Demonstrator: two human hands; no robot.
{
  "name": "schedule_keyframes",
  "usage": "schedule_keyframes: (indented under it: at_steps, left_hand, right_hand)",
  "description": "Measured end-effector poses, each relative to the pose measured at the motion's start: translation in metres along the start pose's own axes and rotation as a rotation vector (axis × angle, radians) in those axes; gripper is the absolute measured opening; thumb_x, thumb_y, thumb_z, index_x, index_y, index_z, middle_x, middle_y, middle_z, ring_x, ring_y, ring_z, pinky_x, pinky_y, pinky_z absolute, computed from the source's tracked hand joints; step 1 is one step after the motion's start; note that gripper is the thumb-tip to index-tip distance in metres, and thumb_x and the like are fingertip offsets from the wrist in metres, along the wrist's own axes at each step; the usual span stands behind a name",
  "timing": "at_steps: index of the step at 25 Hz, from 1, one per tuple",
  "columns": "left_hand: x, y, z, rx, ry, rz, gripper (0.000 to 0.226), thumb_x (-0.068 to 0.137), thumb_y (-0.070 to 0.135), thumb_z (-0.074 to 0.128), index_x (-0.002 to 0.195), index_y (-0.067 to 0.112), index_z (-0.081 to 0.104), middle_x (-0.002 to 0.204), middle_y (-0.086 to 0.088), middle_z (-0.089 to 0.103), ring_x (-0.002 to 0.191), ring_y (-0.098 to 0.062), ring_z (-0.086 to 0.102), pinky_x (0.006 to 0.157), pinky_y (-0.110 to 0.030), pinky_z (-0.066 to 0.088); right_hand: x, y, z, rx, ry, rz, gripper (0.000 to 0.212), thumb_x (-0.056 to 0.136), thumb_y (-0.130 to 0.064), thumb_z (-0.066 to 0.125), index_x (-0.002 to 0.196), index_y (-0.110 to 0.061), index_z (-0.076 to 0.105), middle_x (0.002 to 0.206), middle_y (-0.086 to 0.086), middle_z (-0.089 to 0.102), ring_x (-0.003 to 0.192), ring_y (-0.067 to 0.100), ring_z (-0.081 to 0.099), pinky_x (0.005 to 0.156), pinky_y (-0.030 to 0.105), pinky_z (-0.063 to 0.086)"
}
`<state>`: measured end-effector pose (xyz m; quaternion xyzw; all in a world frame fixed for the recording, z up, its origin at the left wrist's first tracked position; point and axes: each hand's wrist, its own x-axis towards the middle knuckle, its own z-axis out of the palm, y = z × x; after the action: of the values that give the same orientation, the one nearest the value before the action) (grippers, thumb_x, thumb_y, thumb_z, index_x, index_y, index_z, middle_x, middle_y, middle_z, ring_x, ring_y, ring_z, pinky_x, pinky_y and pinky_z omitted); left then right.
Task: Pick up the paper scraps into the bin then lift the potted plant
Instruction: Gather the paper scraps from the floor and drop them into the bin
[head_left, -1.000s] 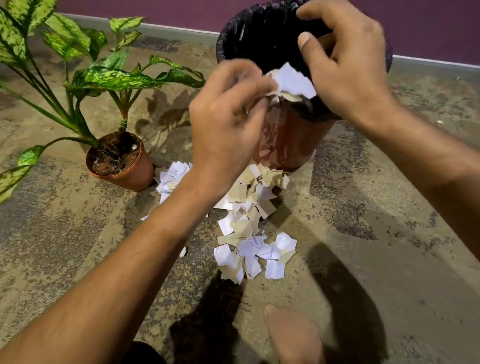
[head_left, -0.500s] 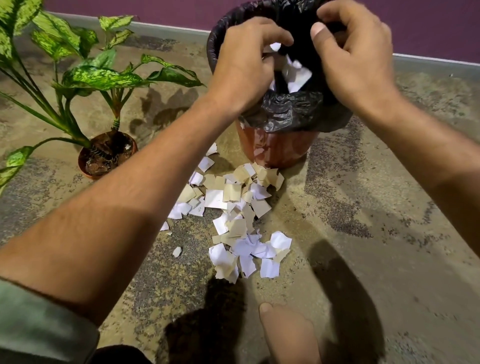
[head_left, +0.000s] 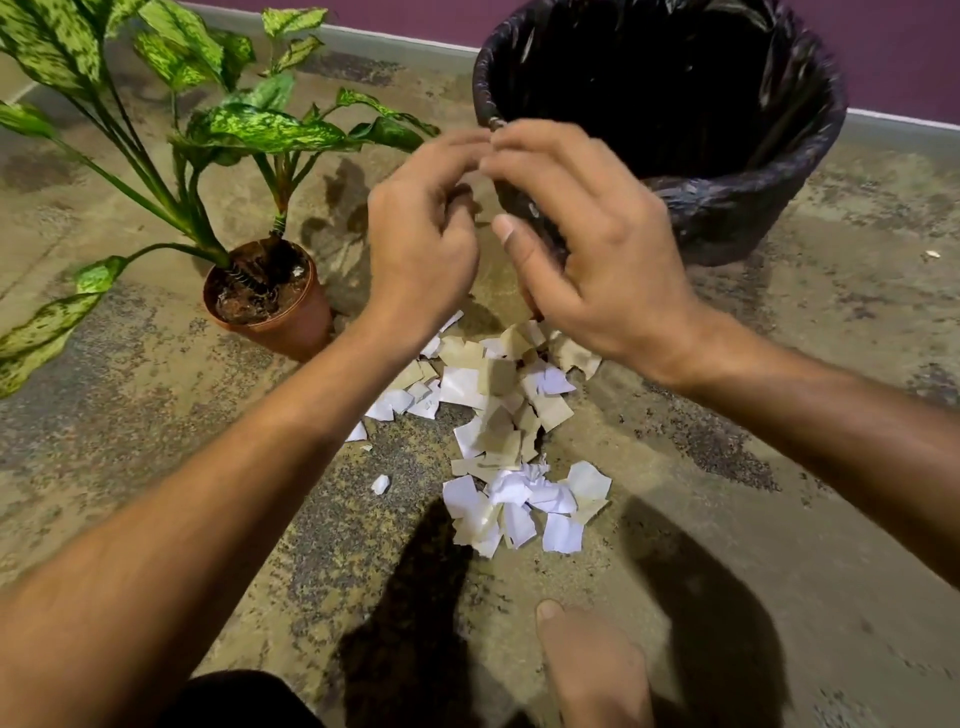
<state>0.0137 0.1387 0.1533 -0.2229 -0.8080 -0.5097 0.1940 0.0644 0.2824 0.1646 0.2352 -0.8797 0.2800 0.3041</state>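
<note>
Head view: no readable writing on bin (head_left: 727, 208) or paper scraps (head_left: 498, 415).

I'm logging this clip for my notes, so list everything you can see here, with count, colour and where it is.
paper scraps: many, white and tan, heaped on the floor between the plant pot and the bin, a few strays beside the heap
bin: one, lined with a black bag, standing at upper right
potted plant: one, green speckled leaves in a brown-orange pot, at left
floor: mottled tan and grey
wall: purple, along the top edge
foot: one, bare, at bottom centre
left hand: fingers curled, in front of the bin's near rim; blurred
right hand: fingers curled, fingertips close to the left hand's; blurred
</note>
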Motion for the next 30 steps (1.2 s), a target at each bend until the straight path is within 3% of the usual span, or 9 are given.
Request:
schedule_keyframes:
  at_steps: [4, 9, 11, 13, 16, 19, 22, 27, 30]
  left_hand:
    - [-0.04, -0.04, -0.015, 0.06, 0.037, -0.29, 0.04, 0.075, -0.006, 0.047, 0.102, 0.012, 0.072, 0.102, 0.006, 0.067, 0.098, -0.012, 0.063, 0.091, -0.031, 0.052]
    - [-0.089, -0.099, -0.043, 0.356, -0.217, -0.613, 0.029, 0.085, 0.012, 0.063, 0.112, 0.02, 0.069, 0.118, -0.003, 0.068, 0.097, -0.02, 0.064, 0.078, -0.023, 0.045]
    - [-0.106, -0.12, -0.055, 0.421, -0.38, -0.666, 0.043, 0.082, 0.021, 0.069, 0.124, 0.017, 0.061, 0.127, -0.005, 0.062, 0.108, -0.021, 0.06, 0.086, -0.026, 0.045]
    - [-0.123, -0.139, -0.067, 0.563, -0.592, -0.658, 0.069, 0.078, 0.034, 0.075, 0.138, 0.014, 0.047, 0.144, -0.008, 0.046, 0.13, -0.026, 0.044, 0.105, -0.035, 0.039]
    - [-0.147, -0.153, -0.083, 0.725, -0.86, -0.75, 0.102, 0.073, 0.056, 0.073, 0.151, 0.02, 0.017, 0.161, -0.007, 0.007, 0.146, -0.034, 0.008, 0.117, -0.056, 0.017]
    - [-0.163, -0.161, -0.091, 0.706, -0.987, -0.835, 0.122, 0.066, 0.065, 0.073, 0.152, 0.025, -0.003, 0.161, -0.007, -0.012, 0.147, -0.033, -0.01, 0.115, -0.059, 0.004]
    - [-0.166, -0.164, -0.089, 0.652, -1.029, -0.843, 0.129, 0.063, 0.065, 0.076, 0.151, 0.027, -0.011, 0.159, -0.007, -0.02, 0.145, -0.032, -0.019, 0.115, -0.058, -0.004]
    - [-0.17, -0.173, -0.082, 0.627, -1.05, -0.873, 0.135, 0.062, 0.063, 0.077, 0.148, 0.029, -0.021, 0.156, -0.005, -0.028, 0.143, -0.034, -0.025, 0.114, -0.058, -0.008]
    - [-0.172, -0.181, -0.077, 0.645, -1.052, -0.872, 0.141, 0.059, 0.063, 0.08, 0.146, 0.029, -0.025, 0.154, -0.004, -0.033, 0.142, -0.034, -0.026, 0.114, -0.058, -0.007]
  right_hand:
    - [-0.013, 0.003, 0.027, -0.061, -0.287, -0.033, 0.038, 0.096, -0.025, 0.052, 0.13, -0.009, 0.056, 0.132, 0.007, 0.055, 0.118, 0.024, 0.052, 0.096, 0.034, 0.043]
    - [-0.041, 0.042, 0.077, -0.147, -0.797, 0.017, 0.053, 0.096, -0.043, 0.047, 0.143, -0.02, 0.038, 0.144, 0.003, 0.044, 0.128, 0.024, 0.043, 0.101, 0.038, 0.039]
    - [-0.057, 0.058, 0.097, -0.193, -0.973, 0.068, 0.064, 0.094, -0.05, 0.049, 0.148, -0.024, 0.026, 0.15, 0.004, 0.034, 0.133, 0.028, 0.037, 0.103, 0.041, 0.039]
    - [-0.068, 0.073, 0.112, -0.24, -1.125, 0.196, 0.076, 0.09, -0.059, 0.048, 0.151, -0.032, 0.012, 0.158, 0.004, 0.018, 0.141, 0.032, 0.025, 0.11, 0.046, 0.033]
    - [-0.08, 0.093, 0.128, -0.28, -1.239, 0.363, 0.084, 0.085, -0.072, 0.042, 0.15, -0.04, -0.001, 0.162, 0.001, -0.003, 0.146, 0.038, 0.008, 0.116, 0.053, 0.021]
    - [-0.094, 0.102, 0.135, -0.312, -1.318, 0.485, 0.085, 0.084, -0.077, 0.036, 0.151, -0.042, -0.004, 0.162, -0.003, -0.013, 0.147, 0.039, -0.001, 0.117, 0.052, 0.014]
    - [-0.098, 0.102, 0.139, -0.308, -1.346, 0.522, 0.085, 0.084, -0.078, 0.034, 0.151, -0.043, -0.006, 0.161, 0.001, -0.016, 0.147, 0.039, -0.001, 0.118, 0.052, 0.013]
    - [-0.093, 0.074, 0.155, -0.249, -1.452, 0.338, 0.091, 0.079, -0.083, 0.035, 0.151, -0.041, -0.002, 0.159, 0.005, -0.023, 0.147, 0.039, -0.002, 0.117, 0.052, 0.017]
    - [-0.078, 0.051, 0.163, -0.191, -1.515, 0.167, 0.084, 0.077, -0.085, 0.031, 0.148, -0.04, 0.025, 0.162, 0.004, 0.0, 0.145, 0.036, 0.016, 0.116, 0.047, 0.022]
